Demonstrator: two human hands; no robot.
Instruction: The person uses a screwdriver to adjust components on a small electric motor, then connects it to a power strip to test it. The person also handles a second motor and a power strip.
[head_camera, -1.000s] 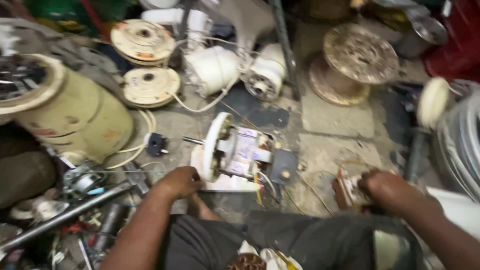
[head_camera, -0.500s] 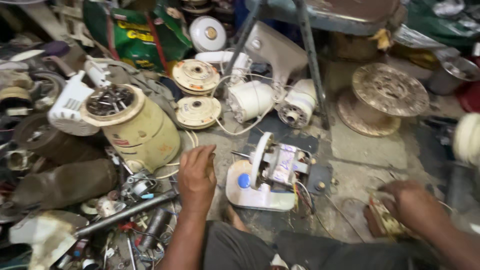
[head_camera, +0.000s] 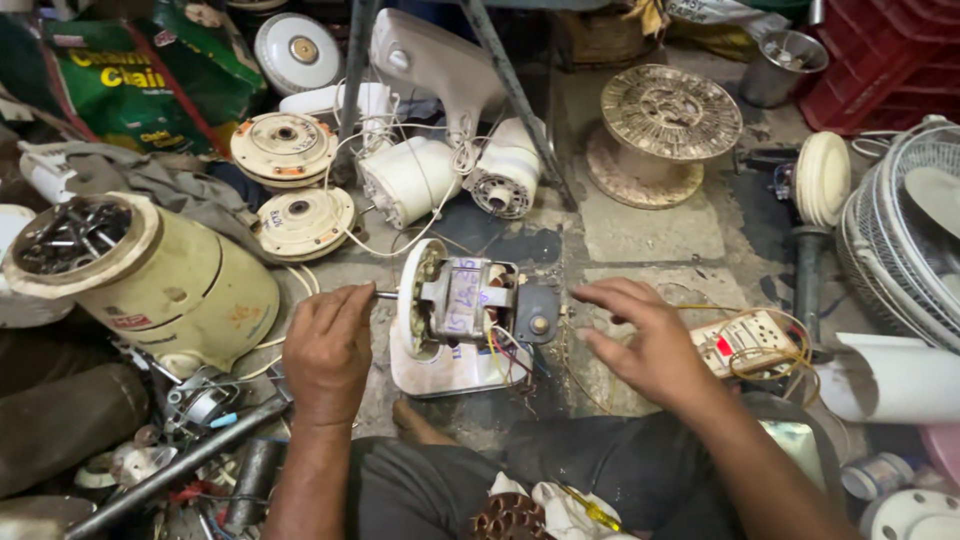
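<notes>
Two hands at an open fan motor on the workshop floor.

The left hand (head_camera: 328, 352) pinches the thin steel shaft (head_camera: 387, 295) of the bare white-and-grey electric motor (head_camera: 465, 303); the right hand (head_camera: 650, 345) hovers beside it, fingers spread, holding nothing. Near the floor's left edge, a cream cylindrical canister (head_camera: 150, 285) holds what look like dark metal rods.

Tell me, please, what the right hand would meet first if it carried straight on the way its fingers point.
Probably the fan motor: the right hand points left at its dark rear end, just short of touching, though depth is hard to judge.
</notes>
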